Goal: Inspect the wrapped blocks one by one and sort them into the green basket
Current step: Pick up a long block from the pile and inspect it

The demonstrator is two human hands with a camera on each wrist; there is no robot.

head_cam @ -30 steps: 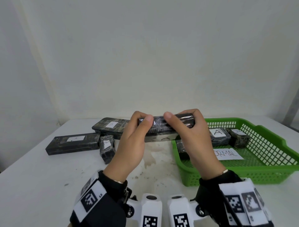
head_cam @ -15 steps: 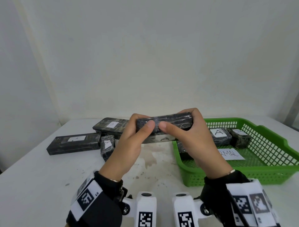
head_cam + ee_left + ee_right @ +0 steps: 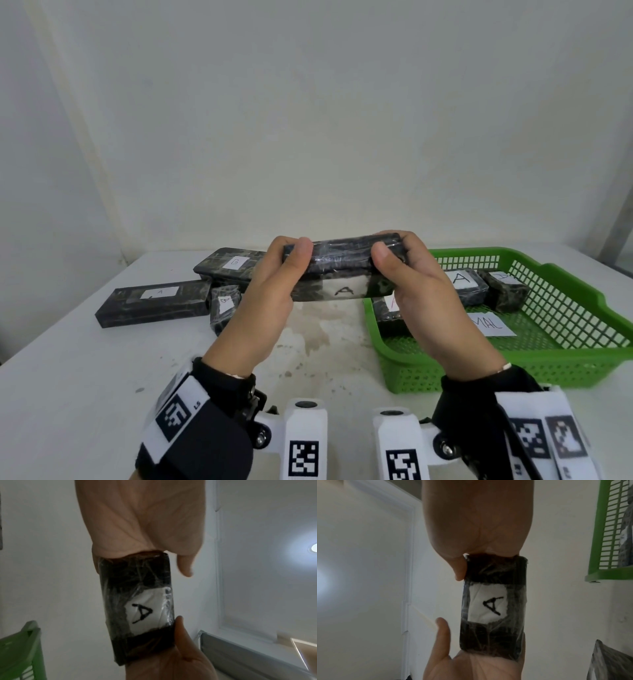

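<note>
Held up over the white table [image 3: 102, 370] between both hands: a dark wrapped block [image 3: 342, 270], long axis running left to right and roughly level, white label marked "A" [image 3: 344, 291] on the lower face turned toward the wearer. Left hand [image 3: 263, 308] clamped on the left end, thumb on the near face and fingers curled over the far side; right hand [image 3: 431, 308] gripping the right end the same way. From the left wrist view, the same block [image 3: 137, 608] seen end-on between the palms, label [image 3: 145, 614] plain; likewise from the right wrist [image 3: 493, 608]. To the right and slightly beyond the block, the green basket [image 3: 565, 363], near rim close under the right wrist, already holding three wrapped blocks, two showing "A" labels [image 3: 462, 279], and a paper slip reading "…MAL" [image 3: 491, 323]. Right hand plainly the nearer to the basket, so a short carry rightward and down likely, with the block's length to be turned or lowered to fit beside those inside. Inspection apparently under way, label now readable. Left on the table to the far left: a long block marked "A" [image 3: 154, 303], another marked "B" [image 3: 226, 267] and a small one [image 3: 222, 305] between them, apparently unsorted.
</note>
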